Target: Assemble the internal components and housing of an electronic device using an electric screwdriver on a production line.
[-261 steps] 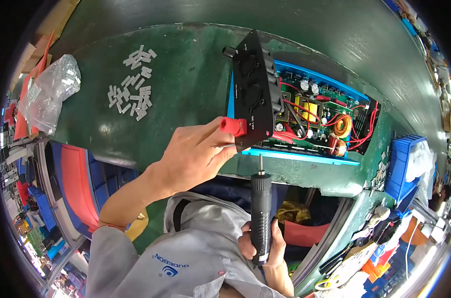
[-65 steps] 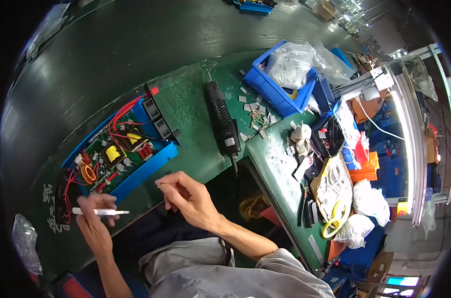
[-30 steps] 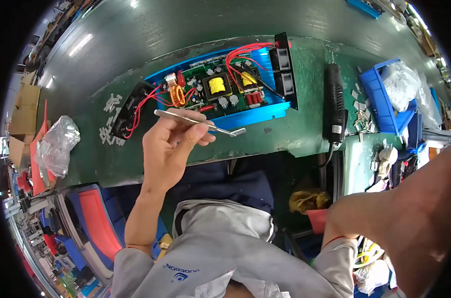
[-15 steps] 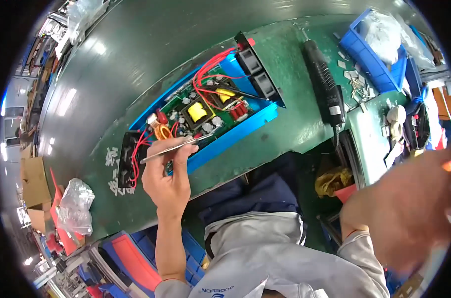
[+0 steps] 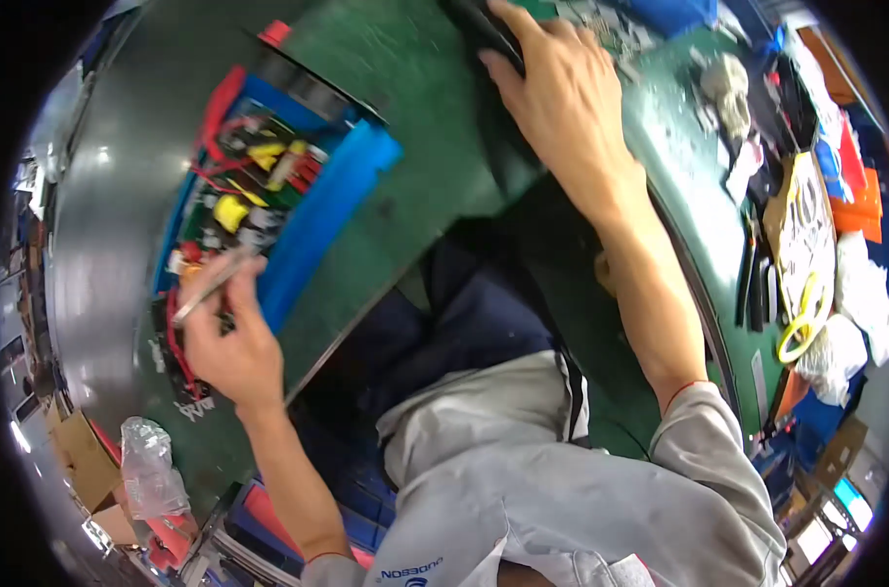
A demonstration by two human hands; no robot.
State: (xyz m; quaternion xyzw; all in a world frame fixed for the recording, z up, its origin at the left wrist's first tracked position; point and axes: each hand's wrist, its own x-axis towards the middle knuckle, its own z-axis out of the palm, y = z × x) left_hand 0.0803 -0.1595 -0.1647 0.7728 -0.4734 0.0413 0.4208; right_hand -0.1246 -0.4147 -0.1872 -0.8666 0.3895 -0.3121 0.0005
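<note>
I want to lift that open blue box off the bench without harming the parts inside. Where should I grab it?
Grip the blue box by its long blue side wall, from the bench-edge side. Its top is open, with wires and parts exposed, and the left hand holds tweezers at one end.

The person wears a light grey work jacket (image 5: 562, 489) with long sleeves pushed up past the forearms; thin red trim edges both cuffs; a small blue printed mark sits low on its front; dark navy trousers (image 5: 464, 313) show beneath; both hands are bare.
</note>
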